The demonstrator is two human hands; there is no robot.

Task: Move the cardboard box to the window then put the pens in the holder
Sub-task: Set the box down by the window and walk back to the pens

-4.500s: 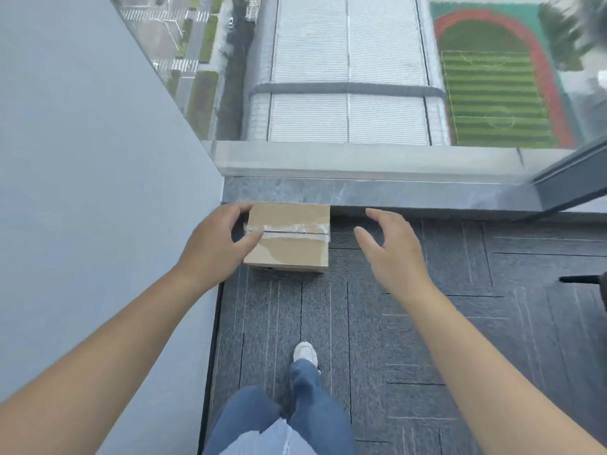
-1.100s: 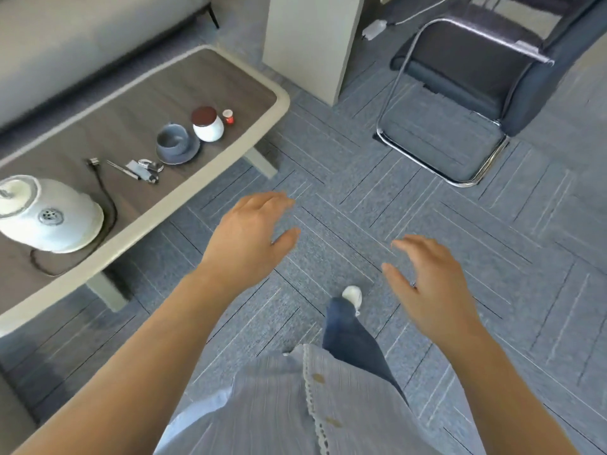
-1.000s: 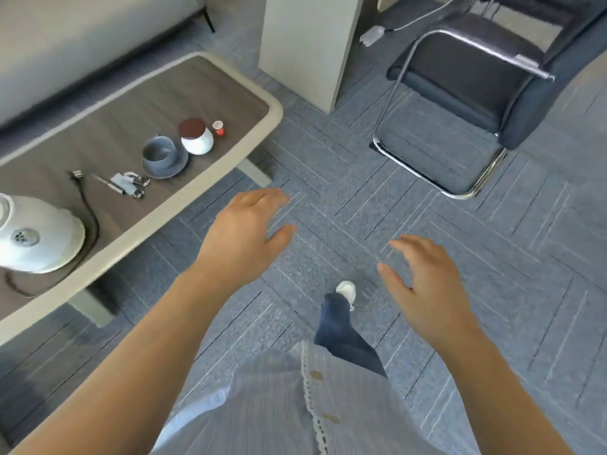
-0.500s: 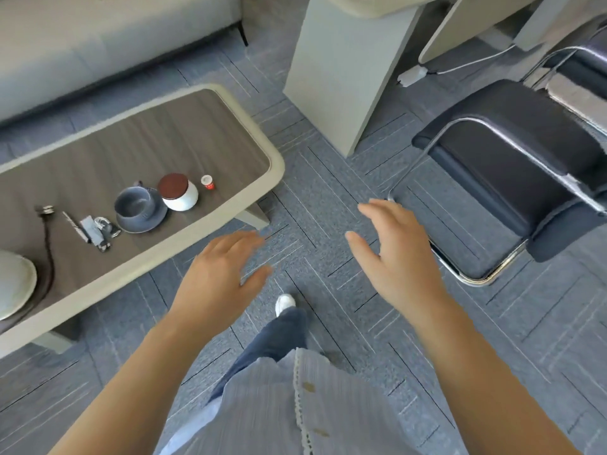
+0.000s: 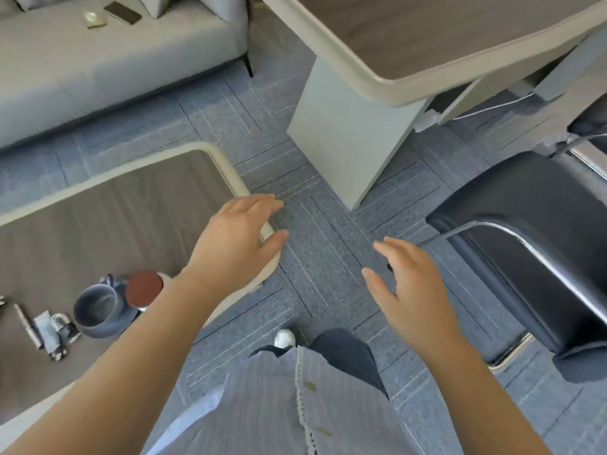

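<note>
Walking between the low counter (image 5: 108, 205) and a dark chair (image 5: 525, 244), the person carries both hands free, the left hand (image 5: 236, 244) and right hand (image 5: 407, 290) open and empty. Neither cardboard box, pens nor holder shows; this looks like the walk toward the pens.

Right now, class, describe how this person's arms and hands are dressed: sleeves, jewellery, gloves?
Both forearms are bare to the frame edge. The left hand and right hand show no gloves, rings or watch. No sleeve shows; only a pale striped shirt with lace trim and buttons.
</note>
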